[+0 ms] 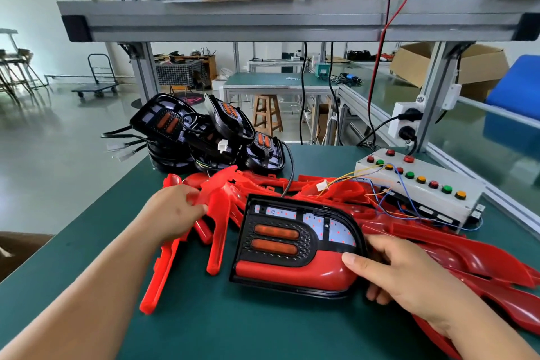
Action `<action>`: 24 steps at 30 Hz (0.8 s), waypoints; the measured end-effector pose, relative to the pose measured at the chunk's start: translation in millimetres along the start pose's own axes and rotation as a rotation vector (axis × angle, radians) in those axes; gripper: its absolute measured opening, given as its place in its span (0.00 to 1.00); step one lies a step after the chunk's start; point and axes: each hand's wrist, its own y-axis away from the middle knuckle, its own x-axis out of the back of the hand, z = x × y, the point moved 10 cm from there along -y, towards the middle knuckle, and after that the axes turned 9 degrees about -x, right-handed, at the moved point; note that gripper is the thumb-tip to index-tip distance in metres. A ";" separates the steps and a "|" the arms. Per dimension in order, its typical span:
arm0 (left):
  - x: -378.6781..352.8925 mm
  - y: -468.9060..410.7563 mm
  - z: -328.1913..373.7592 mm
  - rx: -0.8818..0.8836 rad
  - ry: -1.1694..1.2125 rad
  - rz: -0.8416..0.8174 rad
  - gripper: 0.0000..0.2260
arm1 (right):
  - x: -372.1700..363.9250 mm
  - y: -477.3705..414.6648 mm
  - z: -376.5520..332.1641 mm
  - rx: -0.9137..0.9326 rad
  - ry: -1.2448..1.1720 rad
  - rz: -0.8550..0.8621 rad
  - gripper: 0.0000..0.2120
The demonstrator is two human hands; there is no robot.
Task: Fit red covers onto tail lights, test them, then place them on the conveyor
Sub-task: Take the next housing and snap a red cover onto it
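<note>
Head view: your right hand grips the tail light by its right end, thumb on the glossy red lower section and fingers curled underneath. It sits tilted in front of you, over the green table.

Your left hand pinches a red cover at its broad upper end, on the pile of red covers.

The cover looks like thin, stiff, light moulded plastic. Its long legs will probably snag on neighbouring covers and could snap if levered, so lift it by the broad body. The tail light is bulkier and rigid. Hold it by the black rim, keep your fingers off the exposed LED board, and mind the black cable trailing behind it.

Counts:
- **Tail lights:** one in your hand and at least three in the stack of tail lights behind. Any beneath are hidden.
- **Covers:** one in your pinch. The rest overlap too much to count.
- **Test box:** one test box, on the right.
</note>
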 end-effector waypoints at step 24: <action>21.8 21.0 155.3 -0.820 0.091 -0.028 0.18 | -1.0 -3.9 5.2 0.026 0.008 -0.014 0.11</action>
